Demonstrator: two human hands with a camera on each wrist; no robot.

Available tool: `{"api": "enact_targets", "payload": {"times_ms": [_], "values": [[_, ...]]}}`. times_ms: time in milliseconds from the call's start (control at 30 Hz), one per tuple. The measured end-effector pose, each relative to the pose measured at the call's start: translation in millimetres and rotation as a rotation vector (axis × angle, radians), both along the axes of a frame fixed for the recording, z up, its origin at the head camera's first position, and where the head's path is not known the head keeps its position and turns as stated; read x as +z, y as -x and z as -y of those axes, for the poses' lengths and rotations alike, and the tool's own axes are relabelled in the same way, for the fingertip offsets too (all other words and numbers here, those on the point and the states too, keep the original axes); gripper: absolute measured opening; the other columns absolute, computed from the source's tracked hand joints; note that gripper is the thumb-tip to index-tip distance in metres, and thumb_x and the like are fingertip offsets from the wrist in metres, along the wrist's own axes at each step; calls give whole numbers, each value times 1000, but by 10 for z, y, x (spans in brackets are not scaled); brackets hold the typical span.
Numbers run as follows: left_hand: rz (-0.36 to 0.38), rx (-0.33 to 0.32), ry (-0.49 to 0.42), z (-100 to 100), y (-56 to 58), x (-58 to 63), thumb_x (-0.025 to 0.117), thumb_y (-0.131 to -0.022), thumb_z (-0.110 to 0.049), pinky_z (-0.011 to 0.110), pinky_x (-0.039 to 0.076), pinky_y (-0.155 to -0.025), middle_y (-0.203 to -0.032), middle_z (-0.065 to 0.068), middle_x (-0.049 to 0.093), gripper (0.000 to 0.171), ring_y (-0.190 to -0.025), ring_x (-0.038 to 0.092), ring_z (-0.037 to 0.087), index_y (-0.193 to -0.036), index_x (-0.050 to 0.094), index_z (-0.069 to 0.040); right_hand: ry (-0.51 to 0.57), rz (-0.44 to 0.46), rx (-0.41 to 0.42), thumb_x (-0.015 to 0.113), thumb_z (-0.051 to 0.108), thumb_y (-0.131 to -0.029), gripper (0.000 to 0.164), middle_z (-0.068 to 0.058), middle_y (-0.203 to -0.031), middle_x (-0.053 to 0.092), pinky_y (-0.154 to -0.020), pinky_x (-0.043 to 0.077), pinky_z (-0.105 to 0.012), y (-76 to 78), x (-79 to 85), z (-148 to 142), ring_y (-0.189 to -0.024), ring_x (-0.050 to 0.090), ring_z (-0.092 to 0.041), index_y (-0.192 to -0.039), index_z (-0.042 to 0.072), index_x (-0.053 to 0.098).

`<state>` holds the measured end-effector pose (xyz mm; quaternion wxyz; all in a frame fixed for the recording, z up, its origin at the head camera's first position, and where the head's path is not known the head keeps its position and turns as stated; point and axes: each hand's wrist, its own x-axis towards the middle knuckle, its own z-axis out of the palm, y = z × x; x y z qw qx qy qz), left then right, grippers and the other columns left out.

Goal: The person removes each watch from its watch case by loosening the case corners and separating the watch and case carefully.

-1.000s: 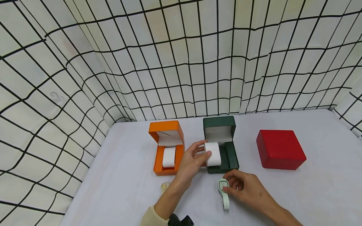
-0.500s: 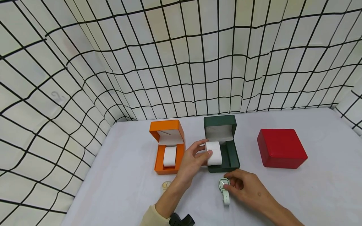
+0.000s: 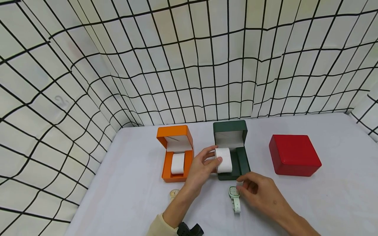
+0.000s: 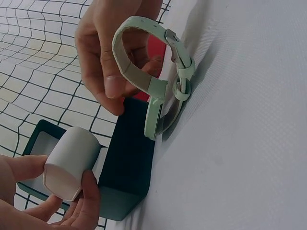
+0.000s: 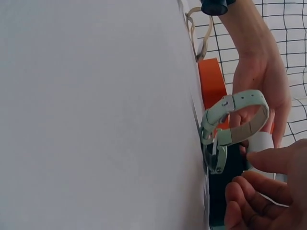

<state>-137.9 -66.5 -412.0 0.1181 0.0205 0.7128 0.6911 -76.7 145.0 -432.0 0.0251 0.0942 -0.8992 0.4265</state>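
Observation:
My left hand (image 3: 200, 170) grips a white watch cushion (image 3: 223, 160) between thumb and fingers, over the left part of the open green watch box (image 3: 243, 162). A pale green wristwatch (image 3: 235, 200) with its strap buckled in a loop stands on the table in front of that box. Just right of the watch is my right hand (image 3: 262, 195), its fingers loosely bent and holding nothing. In the left wrist view a gap shows between the right fingertips (image 4: 114, 87) and the watch (image 4: 154, 115). A second, cream-coloured watch (image 3: 173, 193) is partly hidden behind my left forearm.
An open orange watch box (image 3: 166, 168) with a white cushion (image 3: 177, 163) inside stands left of the green box. To the right is a closed red box (image 3: 295, 154). Black wire mesh over white panels (image 3: 189, 78) borders the table's back and left.
My right hand has let go of the pale green watch and moved slightly right of it. The watch stays on the table. My left hand keeps hold of the cushion.

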Motion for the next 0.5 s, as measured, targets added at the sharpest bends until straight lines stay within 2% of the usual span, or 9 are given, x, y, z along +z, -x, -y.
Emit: {"api": "enact_targets", "payload": {"times_ms": [333,500], "values": [[-27,50,5,-17,-26,14,70,-100,-22,31,61,-95,-148,15,58,50,-122,68,27,-149,57,-17,57,-253,17,88,2,-79,30,14,-84,66,-66,56,-20,112,23,-76,-73,58,1,-103,14,75],[-37,59,-15,-63,-39,36,71,-100,-22,29,62,-92,-148,14,60,53,-122,68,26,-150,55,-17,111,-296,35,87,4,-81,37,8,-95,69,-72,59,-21,201,90,-86,-82,63,-3,-114,12,72]]}}
